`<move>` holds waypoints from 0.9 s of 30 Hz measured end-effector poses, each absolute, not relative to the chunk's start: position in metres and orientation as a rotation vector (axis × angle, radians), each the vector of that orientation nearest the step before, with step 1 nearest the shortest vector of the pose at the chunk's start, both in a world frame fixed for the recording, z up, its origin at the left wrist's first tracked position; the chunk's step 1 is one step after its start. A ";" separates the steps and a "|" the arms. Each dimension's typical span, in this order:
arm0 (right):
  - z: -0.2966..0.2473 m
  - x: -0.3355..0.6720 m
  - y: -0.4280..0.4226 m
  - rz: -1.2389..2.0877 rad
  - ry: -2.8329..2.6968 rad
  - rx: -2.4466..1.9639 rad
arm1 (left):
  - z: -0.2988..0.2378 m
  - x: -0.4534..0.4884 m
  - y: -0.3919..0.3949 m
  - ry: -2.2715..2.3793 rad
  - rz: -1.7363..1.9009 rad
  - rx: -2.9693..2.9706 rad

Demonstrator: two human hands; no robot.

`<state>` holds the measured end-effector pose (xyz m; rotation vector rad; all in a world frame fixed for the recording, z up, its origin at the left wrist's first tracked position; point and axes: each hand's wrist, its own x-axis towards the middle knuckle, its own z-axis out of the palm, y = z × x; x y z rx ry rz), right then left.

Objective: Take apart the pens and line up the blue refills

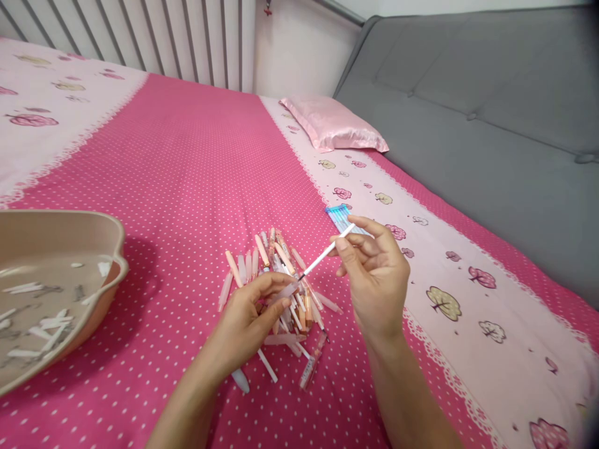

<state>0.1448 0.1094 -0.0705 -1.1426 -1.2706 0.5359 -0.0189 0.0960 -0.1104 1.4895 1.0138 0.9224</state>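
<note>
My right hand (374, 268) pinches the upper end of a slim white pen refill (325, 252), which slants down to the left. The refill's dark lower end meets a translucent pale pen barrel (286, 292), and my left hand (255, 308) is closed around that barrel. Whether the tip is inside the barrel or only touching it, I cannot tell. Beneath both hands, a loose pile of pink, peach and white pen parts (262, 249) lies on the bedspread, partly covered by my left hand. Just behind my right hand's fingers lies a row of blue pens (340, 215).
At the left stands a beige basin (120, 262) with small white pieces and thin springs inside. The pink dotted bedspread (187, 156) covers the bed. Farther back are a pink satin pillow (334, 125) and a grey padded headboard (468, 112). A slatted white panel (163, 37) runs along the far side.
</note>
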 end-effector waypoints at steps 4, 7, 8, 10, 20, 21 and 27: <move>-0.071 0.143 0.108 0.548 -1.299 -1.151 | -0.109 -0.017 0.096 1.006 0.913 1.462; -0.072 0.143 0.108 0.564 -1.325 -1.153 | -0.109 -0.017 0.096 0.995 0.909 1.425; -0.072 0.142 0.108 0.570 -1.332 -1.151 | -0.109 -0.017 0.096 0.991 0.910 1.414; -0.073 0.142 0.108 0.577 -1.337 -1.147 | -0.109 -0.017 0.095 0.983 0.908 1.401; -0.074 0.140 0.108 0.625 -1.357 -1.134 | -0.108 -0.017 0.095 0.950 0.889 1.383; -0.074 0.140 0.108 0.639 -1.361 -1.129 | -0.108 -0.017 0.095 0.948 0.886 1.384; -0.077 0.138 0.108 0.736 -1.401 -1.134 | -0.107 -0.016 0.096 0.956 0.925 1.336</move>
